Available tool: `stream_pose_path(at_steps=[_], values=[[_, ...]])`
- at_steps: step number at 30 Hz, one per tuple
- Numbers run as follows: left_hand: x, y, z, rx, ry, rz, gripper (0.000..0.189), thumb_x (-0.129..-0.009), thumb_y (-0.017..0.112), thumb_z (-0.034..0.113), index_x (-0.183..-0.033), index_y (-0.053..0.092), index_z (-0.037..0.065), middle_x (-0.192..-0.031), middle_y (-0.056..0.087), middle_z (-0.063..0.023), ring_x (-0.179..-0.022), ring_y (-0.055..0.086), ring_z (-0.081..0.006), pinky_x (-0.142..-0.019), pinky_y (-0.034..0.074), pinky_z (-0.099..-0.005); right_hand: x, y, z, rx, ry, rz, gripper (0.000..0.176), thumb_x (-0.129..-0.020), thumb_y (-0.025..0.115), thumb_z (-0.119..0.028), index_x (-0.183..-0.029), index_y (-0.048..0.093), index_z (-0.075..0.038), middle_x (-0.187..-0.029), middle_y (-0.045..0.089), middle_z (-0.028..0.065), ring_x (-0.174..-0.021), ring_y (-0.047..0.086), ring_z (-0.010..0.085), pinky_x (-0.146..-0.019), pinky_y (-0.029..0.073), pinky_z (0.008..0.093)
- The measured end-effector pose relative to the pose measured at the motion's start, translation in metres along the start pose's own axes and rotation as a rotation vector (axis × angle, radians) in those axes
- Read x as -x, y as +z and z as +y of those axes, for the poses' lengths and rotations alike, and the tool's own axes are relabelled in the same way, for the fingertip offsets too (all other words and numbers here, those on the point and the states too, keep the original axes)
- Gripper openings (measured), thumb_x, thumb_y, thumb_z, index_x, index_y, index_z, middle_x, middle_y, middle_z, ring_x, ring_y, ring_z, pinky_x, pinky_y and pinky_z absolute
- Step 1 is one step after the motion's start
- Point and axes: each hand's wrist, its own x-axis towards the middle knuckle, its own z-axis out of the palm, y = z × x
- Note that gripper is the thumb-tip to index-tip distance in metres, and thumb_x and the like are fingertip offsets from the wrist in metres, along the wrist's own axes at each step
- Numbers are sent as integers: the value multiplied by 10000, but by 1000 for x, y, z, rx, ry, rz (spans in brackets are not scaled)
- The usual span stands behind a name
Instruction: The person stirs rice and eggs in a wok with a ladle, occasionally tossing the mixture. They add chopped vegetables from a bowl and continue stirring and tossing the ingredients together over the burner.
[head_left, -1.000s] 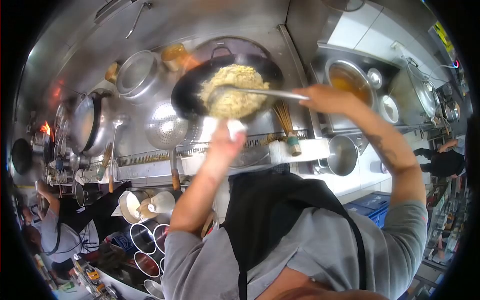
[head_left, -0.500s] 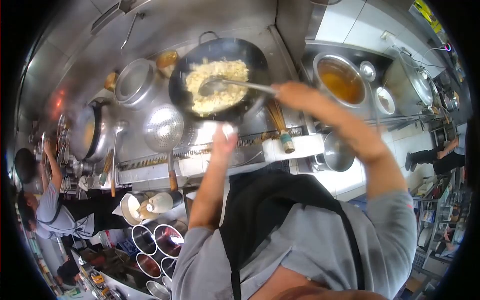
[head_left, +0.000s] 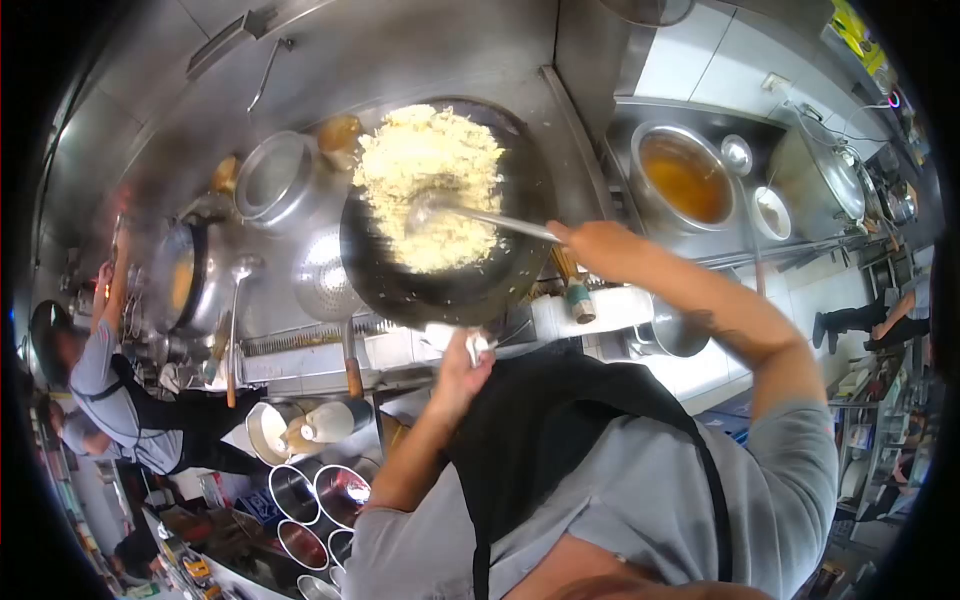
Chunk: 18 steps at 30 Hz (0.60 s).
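Note:
Pale yellow fried rice (head_left: 430, 170) is heaped toward the far and left side of a large black wok (head_left: 520, 230), with some grains in the air or scattered. My right hand (head_left: 600, 248) is closed round the handle of a metal ladle (head_left: 500, 221), whose bowl lies in the rice. At the wok's near edge my left hand (head_left: 463, 370) grips a white cloth (head_left: 462, 338); the wok's handle there is hidden. Left of the wok lies a perforated skimmer (head_left: 328, 278) with a wooden handle.
A metal pot of orange-brown liquid (head_left: 685, 175) and a white bowl (head_left: 771, 213) stand at the right. Metal strainers (head_left: 272, 180) are at the upper left. Co-workers (head_left: 125, 405) stand at the far left beside another wok (head_left: 182, 275). Several metal containers (head_left: 293, 492) are at the lower left.
The wok has come nearer to me and tilted, and the rice has spread toward its far side. My left hand has moved nearer to my body; my right hand and the ladle are lower in view.

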Motion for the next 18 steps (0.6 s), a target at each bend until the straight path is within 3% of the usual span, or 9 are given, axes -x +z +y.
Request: stream_pose_path(at_steps=[1, 2, 3, 6, 9, 10, 13, 17, 18], values=[[29, 34, 10, -47, 29, 57, 103, -877, 525, 161, -976, 550, 149, -757, 565, -23, -613, 545, -149, -431, 429, -237, 13, -10, -6, -36, -21, -96, 357, -884, 520, -171, -1216, 480, -46, -853, 628, 216, -835, 630, 390, -733, 500, 489], [27, 48, 30, -869, 463, -175, 153, -838, 544, 114, -991, 541, 97, -778, 573, -54, -650, 554, -185, -520, 452, -264, 15, -22, -2, -236, 29, -129, 382, -878, 536, -179, -1232, 486, -44, -877, 635, 215, -852, 626, 382, -763, 493, 483], [25, 62, 50, -1561, 1100, -23, 209, -800, 562, 66, -1005, 531, 44, -798, 581, -86, -686, 563, -220, -608, 474, -292, 6, -23, 7, -191, 16, -87, 374, -883, 528, -182, -1229, 492, -46, -887, 636, 216, -861, 624, 381, -774, 489, 484], [-91, -17, 58, -1013, 832, -132, 135, -913, 435, 121, -991, 518, 49, -824, 520, -52, -675, 498, -138, -536, 430, -214, -26, 4, 29, -9, -40, 145, 357, -900, 494, -176, -1226, 483, -29, -866, 640, 214, -840, 632, 369, -749, 500, 469], [-51, -48, -9, -118, 40, -81, 112, -878, 518, 216, -927, 553, 121, -796, 598, -35, -643, 576, -130, -428, 423, -237, -21, 26, 8, 140, 67, 214, 363, -901, 492, -159, -1226, 457, -1, -826, 641, 205, -785, 641, 358, -688, 516, 443], [-34, -32, -8, -111, 48, -28, 122, -883, 518, 231, -936, 558, 129, -786, 595, -29, -637, 573, -136, -420, 419, -237, -18, 32, 14, 107, 19, 300, 410, -907, 467, -147, -1300, 429, -36, -714, 605, 205, -666, 618, 387, -630, 489, 471], [-12, 20, 11, -138, 104, 195, 173, -901, 510, 281, -973, 580, 140, -741, 576, -22, -608, 546, -146, -402, 394, -235, 9, -1, -3, 71, -18, 242, 382, -896, 512, -165, -1232, 462, 11, -802, 640, 210, -775, 643, 360, -690, 516, 446], [-64, 38, 73, -578, 492, -32, 107, -900, 487, 182, -853, 510, 88, -703, 519, -33, -550, 450, -148, -410, 327, -247, 42, -40, -2, -155, -120, 112, 400, -903, 536, -222, -1245, 511, -16, -876, 652, 206, -801, 647, 354, -743, 506, 450], [-19, 76, 74, -300, 274, 35, 96, -898, 480, 162, -847, 505, 84, -698, 513, -31, -548, 445, -147, -407, 320, -246, 49, -37, 15, -204, -218, 141, 403, -904, 541, -235, -1247, 519, -24, -896, 654, 206, -809, 648, 351, -753, 503, 448]])
